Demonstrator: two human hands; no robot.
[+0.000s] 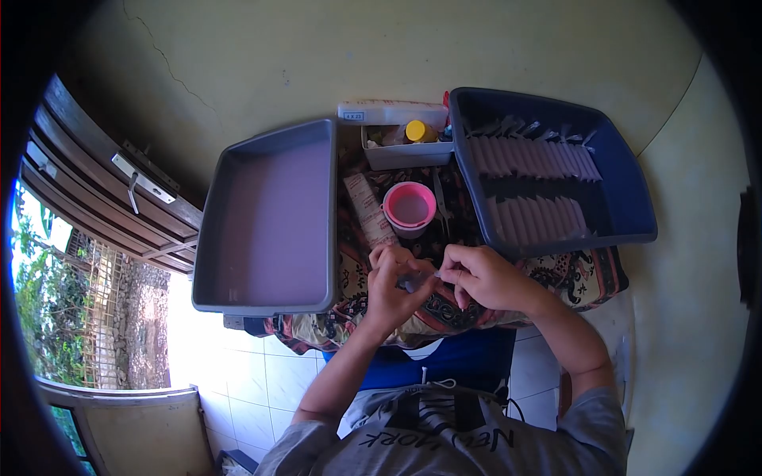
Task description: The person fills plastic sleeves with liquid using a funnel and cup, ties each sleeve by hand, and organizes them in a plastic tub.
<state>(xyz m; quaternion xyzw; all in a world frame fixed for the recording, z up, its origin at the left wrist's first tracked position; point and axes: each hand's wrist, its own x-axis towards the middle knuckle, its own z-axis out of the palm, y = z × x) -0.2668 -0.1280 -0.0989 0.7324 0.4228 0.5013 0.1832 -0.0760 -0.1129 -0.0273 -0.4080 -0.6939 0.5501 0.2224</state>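
My left hand (390, 292) and my right hand (486, 278) meet just above the front of the cloth-covered table. Between them is a small clear plastic bag (411, 281), partly hidden by the fingers. The left fingers curl round it, and the right thumb and fingers pinch its end. Whether it has anything inside I cannot tell. Just beyond the hands stands a pink-rimmed pail (409, 208) of pale purple liquid. Beside it lies a long printed packet (368, 208), its near end close to my left hand.
A grey tub (262, 309) of purple liquid stands at left. The dark blue tub (623, 194) at right bears two rows of filled plastic tubes (533, 155). Behind the pail are a grey box (409, 157) with a yellow-lidded jar (417, 131), a scissors-like metal tool (441, 206), and another packet (393, 112).
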